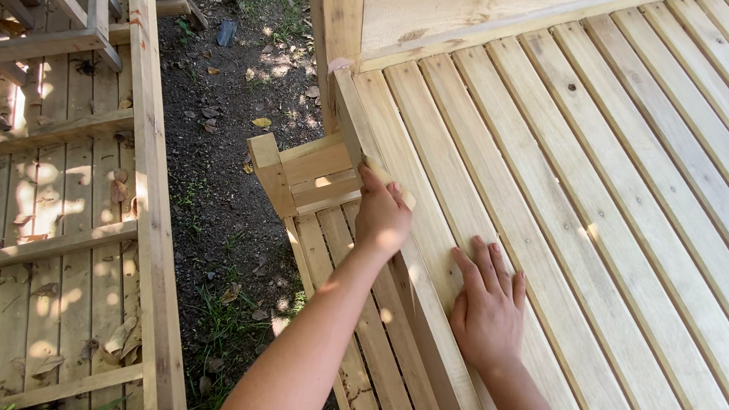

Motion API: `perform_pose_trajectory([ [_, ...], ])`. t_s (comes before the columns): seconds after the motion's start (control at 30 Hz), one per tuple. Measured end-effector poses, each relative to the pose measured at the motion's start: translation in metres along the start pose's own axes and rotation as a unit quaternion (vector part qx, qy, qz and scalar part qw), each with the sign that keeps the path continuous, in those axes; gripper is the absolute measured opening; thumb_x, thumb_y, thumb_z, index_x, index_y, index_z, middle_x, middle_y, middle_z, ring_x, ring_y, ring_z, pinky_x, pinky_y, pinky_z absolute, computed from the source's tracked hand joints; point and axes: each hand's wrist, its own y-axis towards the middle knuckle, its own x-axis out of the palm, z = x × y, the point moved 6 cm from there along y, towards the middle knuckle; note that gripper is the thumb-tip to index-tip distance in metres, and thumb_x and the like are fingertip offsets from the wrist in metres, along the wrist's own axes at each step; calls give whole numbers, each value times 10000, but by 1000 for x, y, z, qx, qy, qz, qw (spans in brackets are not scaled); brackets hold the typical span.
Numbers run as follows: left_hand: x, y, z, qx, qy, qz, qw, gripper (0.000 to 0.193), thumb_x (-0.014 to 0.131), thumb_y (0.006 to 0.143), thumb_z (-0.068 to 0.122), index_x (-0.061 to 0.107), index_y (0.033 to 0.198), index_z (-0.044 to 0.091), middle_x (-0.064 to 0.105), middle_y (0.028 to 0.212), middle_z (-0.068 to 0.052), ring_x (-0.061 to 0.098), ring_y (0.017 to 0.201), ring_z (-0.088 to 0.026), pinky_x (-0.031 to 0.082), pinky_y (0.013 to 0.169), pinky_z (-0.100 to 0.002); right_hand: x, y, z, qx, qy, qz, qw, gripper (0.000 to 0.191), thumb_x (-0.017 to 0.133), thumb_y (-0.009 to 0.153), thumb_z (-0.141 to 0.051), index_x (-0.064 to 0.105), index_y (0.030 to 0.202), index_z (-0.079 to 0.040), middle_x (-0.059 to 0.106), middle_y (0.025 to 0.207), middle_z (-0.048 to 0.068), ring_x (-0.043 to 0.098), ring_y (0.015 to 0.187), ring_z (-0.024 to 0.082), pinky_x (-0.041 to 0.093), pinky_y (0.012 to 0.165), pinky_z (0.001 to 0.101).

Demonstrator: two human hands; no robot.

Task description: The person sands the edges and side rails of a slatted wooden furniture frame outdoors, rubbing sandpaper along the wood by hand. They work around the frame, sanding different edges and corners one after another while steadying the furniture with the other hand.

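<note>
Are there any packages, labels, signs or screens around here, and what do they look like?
None in view: only bare wooden slat panels, an older slatted frame on the left, and soil with dry leaves between them.

Looks like an outdoor carpentry spot, basically a backyard woodworking yard. There's a big slatted panel of pale raw timber [615, 193] on the right, more slatted wooden frames [53, 202] laid out on the left, and bare dirt ground [229, 130] between them with dry fallen leaves [262, 122], bits of grass [224, 325] and dappled sunlight. No floor or walls anywhere.
</note>
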Motion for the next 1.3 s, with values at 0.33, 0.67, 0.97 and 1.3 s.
perform_pose_trajectory([
  [0.33,-16,174,-6,30,-107,-48,993,642,370,1087,338,116,1594,38,490,1491,-259,548,1309,-402,458,1076,-449,44,165,-43,-60,69,-11,996,542,488,932,-114,498,1472,-159,318,1647,177,284,1491,363,212,1183,570],
  [0.67,51,-111,-48,-3,-296,-187,937,837,156,1025,545,-181,1605,45,-259,1709,-143,-272,1566,-307,-120,1244,-458,57,181,-44,-6,1,-13,1000,519,482,955,-232,515,1472,-199,369,1636,130,291,1527,317,217,1223,510],
  [0.97,64,129,-102,-118,-423,-92,894,664,136,1066,483,52,1628,139,135,1703,-94,163,1557,-261,166,1247,-367,54,186,-48,-6,12,-2,1000,504,495,949,-216,536,1451,-190,408,1615,133,317,1516,335,239,1213,519],
  [1.3,34,2,-68,-32,-334,-143,931,689,144,1060,468,-63,1625,132,-114,1736,-61,-134,1583,-206,-8,1268,-346,56,187,-50,-17,0,-1,1000,508,498,952,-214,527,1457,-175,415,1611,150,316,1515,362,247,1208,536],
])
